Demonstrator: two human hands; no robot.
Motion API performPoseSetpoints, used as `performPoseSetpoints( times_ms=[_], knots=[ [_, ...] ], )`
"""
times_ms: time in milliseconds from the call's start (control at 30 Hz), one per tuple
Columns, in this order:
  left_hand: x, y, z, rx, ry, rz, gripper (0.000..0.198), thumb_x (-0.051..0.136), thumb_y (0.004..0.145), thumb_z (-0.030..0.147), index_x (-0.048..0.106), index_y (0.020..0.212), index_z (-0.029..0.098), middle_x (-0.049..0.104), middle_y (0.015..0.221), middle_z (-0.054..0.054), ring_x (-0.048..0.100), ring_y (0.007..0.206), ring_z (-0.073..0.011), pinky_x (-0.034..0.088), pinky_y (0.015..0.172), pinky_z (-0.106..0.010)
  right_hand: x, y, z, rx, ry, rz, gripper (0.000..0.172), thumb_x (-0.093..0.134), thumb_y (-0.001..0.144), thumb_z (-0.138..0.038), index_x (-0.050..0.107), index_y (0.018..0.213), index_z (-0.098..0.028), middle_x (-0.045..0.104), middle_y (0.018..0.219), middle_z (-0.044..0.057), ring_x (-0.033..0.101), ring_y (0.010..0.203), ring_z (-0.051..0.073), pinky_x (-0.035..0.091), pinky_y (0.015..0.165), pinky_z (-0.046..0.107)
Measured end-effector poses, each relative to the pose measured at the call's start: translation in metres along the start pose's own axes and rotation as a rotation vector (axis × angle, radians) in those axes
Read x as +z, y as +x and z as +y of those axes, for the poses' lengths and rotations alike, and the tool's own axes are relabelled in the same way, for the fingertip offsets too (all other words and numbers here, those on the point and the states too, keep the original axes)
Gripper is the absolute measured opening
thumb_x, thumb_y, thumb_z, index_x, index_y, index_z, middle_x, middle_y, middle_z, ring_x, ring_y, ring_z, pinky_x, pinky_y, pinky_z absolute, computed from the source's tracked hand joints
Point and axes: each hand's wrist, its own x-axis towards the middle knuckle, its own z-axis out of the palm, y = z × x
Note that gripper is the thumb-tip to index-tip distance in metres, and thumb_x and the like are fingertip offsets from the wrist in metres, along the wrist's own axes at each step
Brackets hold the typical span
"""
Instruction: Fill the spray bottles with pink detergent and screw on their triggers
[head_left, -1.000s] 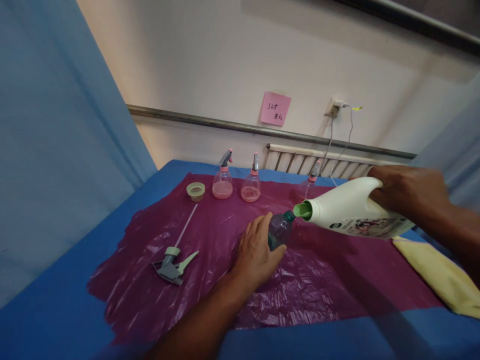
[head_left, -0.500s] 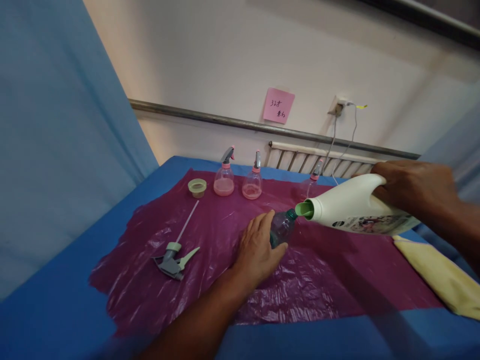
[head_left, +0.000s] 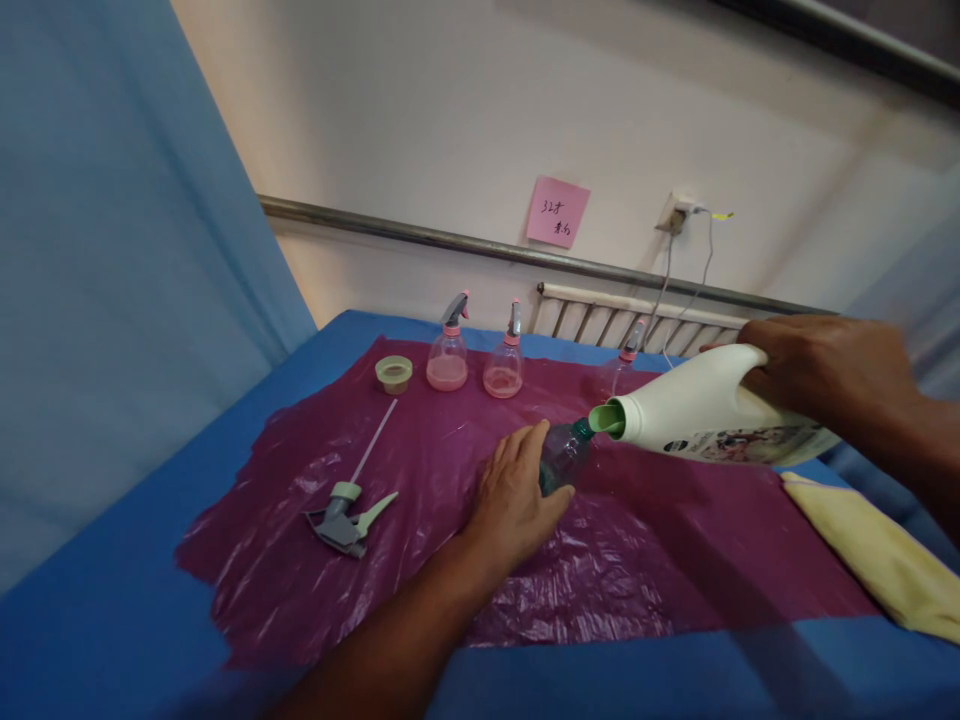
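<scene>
My left hand [head_left: 516, 490] is wrapped round a clear greenish spray bottle [head_left: 566, 452] that has no spray head on it and leans to the right. My right hand [head_left: 821, 375] grips the handle of a large cream-coloured jug [head_left: 682, 405], tipped almost level. The jug's green spout [head_left: 606, 419] meets the mouth of the small bottle. Whether liquid is running between them I cannot make out. A grey and pale-green trigger spray head [head_left: 341, 525] with its dip tube lies to the left of my left hand.
Two spray bottles [head_left: 448, 368] with pink liquid stand at the back, and another spray bottle [head_left: 616, 378] is partly behind the jug. A small pale-green bowl [head_left: 394, 374] sits at back left. Purple plastic sheeting [head_left: 277, 480] covers the blue table; a yellow cloth [head_left: 874, 550] lies right.
Both hands keep their hold, with the jug's spout still at the bottle's mouth. The whole view has shifted very slightly.
</scene>
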Motion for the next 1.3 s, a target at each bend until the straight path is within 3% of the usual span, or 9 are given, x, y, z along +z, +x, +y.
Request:
performPoseSetpoints(
  times_ms=[333, 633, 1300],
  knots=[
    [0.0003, 0.0000, 0.0006, -0.006, 0.011, -0.005, 0.082, 0.081, 0.091, 0.029, 0.047, 0.165, 0.027, 0.058, 0.165, -0.012, 0.054, 0.153, -0.0363, 0.044, 0.129, -0.058, -0.0007, 0.0009, 0.0009, 0.014, -0.020, -0.018, 0.026, 0.057, 0.091, -0.044, 0.077, 0.092, -0.028, 0.081, 0.095, 0.006, 0.066, 0.076, 0.024, 0.022, 0.056, 0.030],
    [0.0012, 0.0011, -0.0001, -0.010, 0.022, -0.008, 0.083, 0.081, 0.090, 0.029, 0.047, 0.165, 0.026, 0.058, 0.166, -0.013, 0.054, 0.153, -0.0378, 0.043, 0.130, -0.059, -0.0053, 0.0042, 0.0008, 0.002, -0.031, -0.034, 0.022, 0.059, 0.085, -0.042, 0.075, 0.088, -0.028, 0.080, 0.090, 0.005, 0.065, 0.072, 0.023, 0.023, 0.055, 0.030],
    [0.0021, 0.0006, -0.0026, 0.023, 0.058, -0.010, 0.084, 0.082, 0.091, 0.029, 0.044, 0.166, 0.022, 0.057, 0.166, -0.014, 0.054, 0.153, -0.0358, 0.044, 0.130, -0.057, -0.0071, 0.0069, 0.0035, -0.081, -0.034, 0.069, 0.020, 0.054, 0.086, -0.039, 0.070, 0.082, -0.028, 0.076, 0.080, 0.004, 0.062, 0.064, 0.022, 0.020, 0.052, 0.029]
  ],
)
